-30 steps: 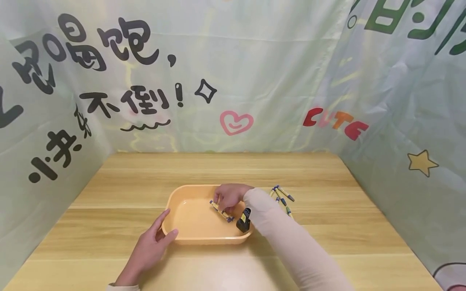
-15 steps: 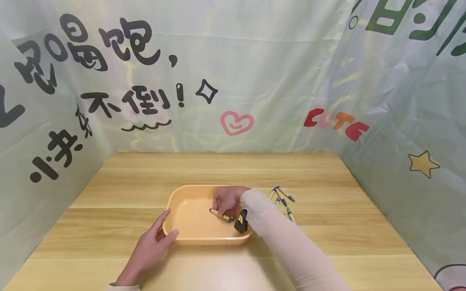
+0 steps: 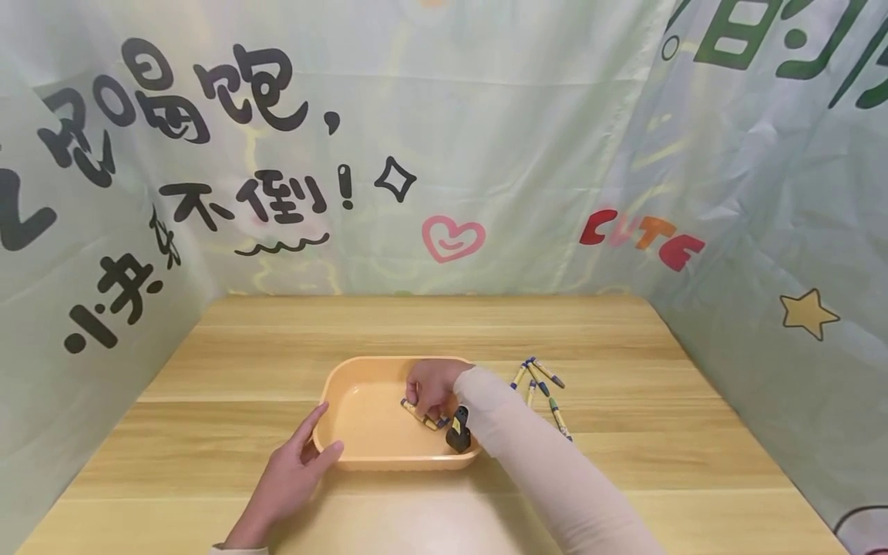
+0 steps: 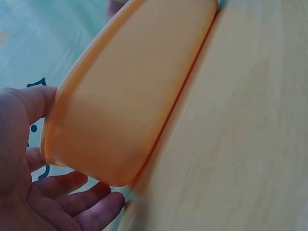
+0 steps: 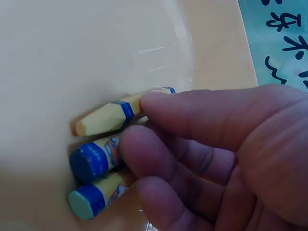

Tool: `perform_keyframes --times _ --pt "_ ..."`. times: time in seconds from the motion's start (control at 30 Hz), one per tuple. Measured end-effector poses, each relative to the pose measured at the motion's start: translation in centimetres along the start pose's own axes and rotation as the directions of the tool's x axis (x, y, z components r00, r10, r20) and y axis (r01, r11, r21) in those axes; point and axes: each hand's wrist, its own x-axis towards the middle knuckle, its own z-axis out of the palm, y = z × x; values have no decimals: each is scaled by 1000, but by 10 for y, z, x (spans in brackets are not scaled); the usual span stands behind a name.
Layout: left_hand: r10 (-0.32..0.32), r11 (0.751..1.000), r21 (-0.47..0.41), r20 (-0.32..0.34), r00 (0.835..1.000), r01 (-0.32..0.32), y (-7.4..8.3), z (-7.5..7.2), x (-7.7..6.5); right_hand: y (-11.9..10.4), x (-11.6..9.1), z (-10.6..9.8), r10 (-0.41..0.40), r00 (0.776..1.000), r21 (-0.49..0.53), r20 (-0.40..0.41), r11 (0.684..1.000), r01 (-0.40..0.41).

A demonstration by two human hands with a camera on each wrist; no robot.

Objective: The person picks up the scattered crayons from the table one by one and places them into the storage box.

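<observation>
A shallow peach-orange plastic tray [image 3: 368, 432] stands on the wooden table. My left hand [image 3: 294, 466] grips its left end, thumb at the near corner and fingers along the outer wall; in the left wrist view the thumb lies on the rim. Inside the tray, toward its right side, my right hand [image 3: 433, 388] pinches a pale yellow crayon [image 5: 103, 120] with a blue band. Right beside it lie a dark-blue-ended crayon [image 5: 91, 161] and a green-ended crayon [image 5: 91, 199], side by side on the tray floor. The fingers partly hide all three.
Several more crayons lie loose on the table right of the tray, among them a green-tipped crayon [image 3: 559, 418]. A black wrist camera [image 3: 459, 430] sits at the right wrist. Printed cloth [image 3: 513, 154] encloses the table [image 3: 624, 462] at the back and sides.
My right hand has lowered slightly over the crayons in the tray, and its sleeve has drifted left, uncovering more of the green-tipped crayon. My left hand keeps its grip on the tray.
</observation>
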Motion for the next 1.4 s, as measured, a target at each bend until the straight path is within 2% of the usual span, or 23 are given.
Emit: perform_keyframes --times 0.1,0.37,0.57,0.7,0.8,0.93,1.13,1.3,1.37,1.4 --pt "-10 1000 -5 3 1000 10 0 1 0 2 0 -1 -3 1000 22 2 1000 3" --pt "-22 1000 -9 1 1000 23 0 2 0 7 -8 -16 -34 999 -33 -39 999 33" --pt "-26 1000 -14 3 1000 26 -1 1 -2 14 -23 -28 -109 991 32 -72 993 112" --pt "-5 1000 -3 0 1000 5 -1 0 -1 22 -35 -35 -146 982 73 -115 985 155" --pt "6 1000 4 -3 1000 -6 -2 0 0 30 -44 -39 -157 973 152 -167 971 182" --pt "4 1000 0 -5 1000 -4 -2 1 2 43 -57 -41 -145 956 281 -255 935 216" --pt "0 1000 -6 5 1000 0 -2 2 3 67 -72 -39 -94 916 409 -390 873 264" --pt "-18 1000 -7 5 1000 18 -1 2 0 93 -78 -36 -28 879 563 -476 759 328" --pt "-19 1000 -12 1 1000 19 -1 2 0 105 -81 -37 -8 870 601 -494 720 348" --pt "-18 1000 -12 0 1000 18 -1 1 0 111 -82 -38 4 864 608 -504 712 352"
